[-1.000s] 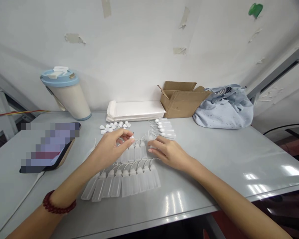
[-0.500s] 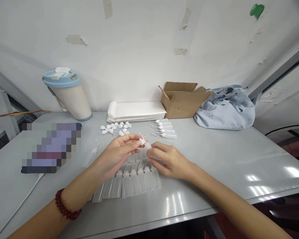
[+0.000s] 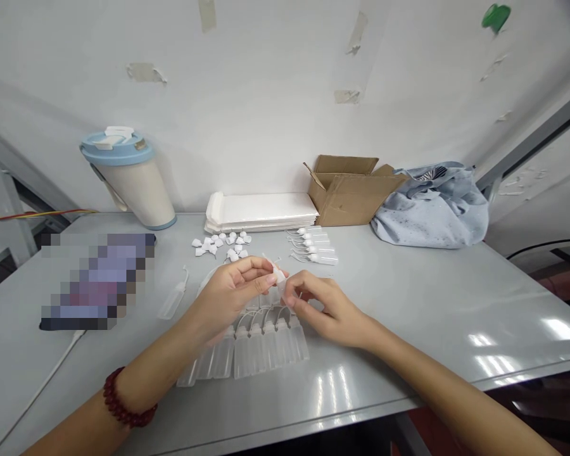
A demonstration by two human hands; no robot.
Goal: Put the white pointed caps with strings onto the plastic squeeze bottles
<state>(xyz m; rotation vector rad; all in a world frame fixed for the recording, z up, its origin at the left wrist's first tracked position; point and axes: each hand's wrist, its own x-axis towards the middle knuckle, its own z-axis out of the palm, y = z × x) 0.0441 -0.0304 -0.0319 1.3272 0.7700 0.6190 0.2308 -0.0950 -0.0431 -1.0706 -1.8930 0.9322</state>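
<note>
Over the middle of the table, my two hands meet at one small translucent plastic bottle (image 3: 282, 285) held tilted. My left hand (image 3: 230, 288) is closed, thumb and fingers pinching the white cap (image 3: 277, 272) at the bottle's top; fingers partly hide it. The fingers of my right hand (image 3: 325, 307) are closed around the bottle's body. Below them lies a row of similar clear bottles (image 3: 247, 354) with thin strap loops, partly covered by my left hand and forearm. Loose white caps (image 3: 218, 240) are scattered behind my hands.
Capped bottles (image 3: 320, 244) lie stacked behind my right hand; a single bottle (image 3: 172, 301) lies left. Around them are a blurred-out phone (image 3: 97, 282) with a cable, a tumbler (image 3: 133, 183), white envelopes (image 3: 266, 209), a cardboard box (image 3: 356, 196) and a grey-blue cloth bag (image 3: 432, 212).
The white cap and the bottle, slightly apart before, are now together at the bottle's top. My right fingers have shifted slightly down the bottle, and my left thumb has moved slightly to the right.
</note>
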